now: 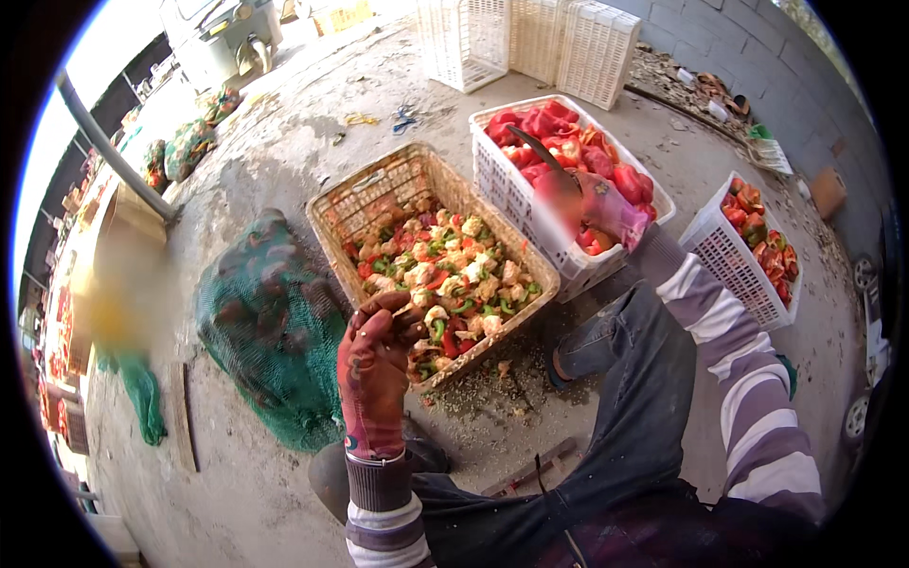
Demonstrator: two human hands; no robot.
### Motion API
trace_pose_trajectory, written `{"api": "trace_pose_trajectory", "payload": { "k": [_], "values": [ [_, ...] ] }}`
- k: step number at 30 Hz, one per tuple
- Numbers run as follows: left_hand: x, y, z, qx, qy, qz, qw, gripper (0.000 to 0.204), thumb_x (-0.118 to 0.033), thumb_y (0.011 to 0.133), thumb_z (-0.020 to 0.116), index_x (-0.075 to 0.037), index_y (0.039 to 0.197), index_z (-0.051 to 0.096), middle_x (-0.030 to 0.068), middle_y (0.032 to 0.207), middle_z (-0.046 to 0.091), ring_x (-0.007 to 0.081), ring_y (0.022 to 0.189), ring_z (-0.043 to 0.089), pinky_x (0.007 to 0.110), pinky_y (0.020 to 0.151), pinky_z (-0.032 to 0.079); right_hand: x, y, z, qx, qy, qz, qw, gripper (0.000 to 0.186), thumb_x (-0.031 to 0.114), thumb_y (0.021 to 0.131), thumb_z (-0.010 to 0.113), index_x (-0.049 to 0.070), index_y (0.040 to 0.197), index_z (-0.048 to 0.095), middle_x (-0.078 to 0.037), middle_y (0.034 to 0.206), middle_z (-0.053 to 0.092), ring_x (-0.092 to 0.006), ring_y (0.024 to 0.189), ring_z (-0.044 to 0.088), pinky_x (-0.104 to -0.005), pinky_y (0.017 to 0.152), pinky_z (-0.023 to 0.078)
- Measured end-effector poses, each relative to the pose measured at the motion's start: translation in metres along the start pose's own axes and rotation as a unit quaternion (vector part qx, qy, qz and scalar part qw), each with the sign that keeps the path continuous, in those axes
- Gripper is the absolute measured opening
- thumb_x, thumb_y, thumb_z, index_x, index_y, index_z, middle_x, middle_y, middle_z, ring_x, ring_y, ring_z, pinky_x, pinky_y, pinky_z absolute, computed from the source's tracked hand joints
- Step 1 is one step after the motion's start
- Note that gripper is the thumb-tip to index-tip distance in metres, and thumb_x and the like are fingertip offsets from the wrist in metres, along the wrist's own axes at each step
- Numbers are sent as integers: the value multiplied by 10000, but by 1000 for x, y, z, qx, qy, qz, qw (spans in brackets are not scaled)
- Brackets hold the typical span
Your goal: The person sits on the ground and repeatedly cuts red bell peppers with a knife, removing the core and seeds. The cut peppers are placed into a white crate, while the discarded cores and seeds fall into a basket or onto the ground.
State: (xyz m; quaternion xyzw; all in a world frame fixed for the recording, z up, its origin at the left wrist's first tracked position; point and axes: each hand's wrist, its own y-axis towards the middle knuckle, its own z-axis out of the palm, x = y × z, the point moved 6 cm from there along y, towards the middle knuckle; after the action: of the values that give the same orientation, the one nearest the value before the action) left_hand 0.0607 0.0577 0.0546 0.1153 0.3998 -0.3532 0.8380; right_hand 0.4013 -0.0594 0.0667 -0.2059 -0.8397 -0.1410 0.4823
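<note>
My left hand (371, 374), in a stained reddish glove, is raised over the near left edge of a dirty cream crate (329, 208). Its fingers curl together, and whatever they may hold is hidden. Pepper cores and trimmings (445, 260), pale with seeds and green stems, lie in that crate. Over a white crate (488, 151) my right hand (611, 204), in a pink patterned glove, grips a knife (535, 147) with its dark curved blade pointing up and left. Red peppers (549, 123) fill this second crate. A blurred patch covers part of the space beside the right hand.
A green mesh sack (270, 327) of dark contents lies left of the cream crate. Another white crate (729, 246) of cut red peppers stands right. White crates (592, 52) stand at the back by a block wall (729, 47). Seeds (511, 398) litter the concrete near my legs.
</note>
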Motion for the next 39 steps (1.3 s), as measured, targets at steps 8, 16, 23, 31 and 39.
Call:
{"api": "trace_pose_trajectory", "payload": {
  "k": [8, 16, 23, 31, 39],
  "values": [
    [-141, -81, -168, -222, 176, 224, 933, 298, -197, 918, 531, 19, 1122, 562, 116, 1078, 608, 186, 937, 611, 293, 809, 493, 57, -40, 110, 113, -144, -174, 968, 499, 137, 829, 670, 107, 1299, 506, -103, 1013, 623, -144, 877, 610, -289, 788, 501],
    [64, -149, -460, -321, 356, -183, 858, 331, -91, 819, 541, 40, 1121, 569, 97, 989, 628, 145, 875, 603, 234, 761, 460, 31, -34, 149, 151, -105, 62, 981, 406, 52, 845, 576, 42, 1249, 538, 60, 740, 521, 9, 597, 387, -157, 524, 325],
    [111, -90, -478, -283, 676, -318, 602, 417, -215, 802, 554, -51, 1185, 579, 214, 1070, 634, 366, 1015, 604, 400, 863, 477, 30, -34, 191, 206, -91, 135, 965, 423, 10, 814, 585, 24, 1234, 544, 74, 712, 471, 12, 594, 399, -155, 519, 314],
    [100, -22, -452, -266, 410, 26, 872, 364, -196, 928, 534, -40, 1255, 498, 104, 1112, 626, 207, 975, 605, 321, 860, 487, 42, -33, 218, 267, -150, 172, 936, 496, -61, 747, 608, 26, 1232, 545, 35, 703, 548, -5, 587, 450, -162, 520, 368],
    [153, 35, -452, -229, -189, 85, 951, 313, -135, 972, 383, 6, 1232, 486, 133, 1217, 577, 225, 1010, 603, 284, 871, 487, 42, -31, 228, 290, -189, 117, 931, 459, -32, 704, 643, 40, 1155, 600, -7, 696, 591, -38, 599, 525, -199, 543, 424]
  ]
}}
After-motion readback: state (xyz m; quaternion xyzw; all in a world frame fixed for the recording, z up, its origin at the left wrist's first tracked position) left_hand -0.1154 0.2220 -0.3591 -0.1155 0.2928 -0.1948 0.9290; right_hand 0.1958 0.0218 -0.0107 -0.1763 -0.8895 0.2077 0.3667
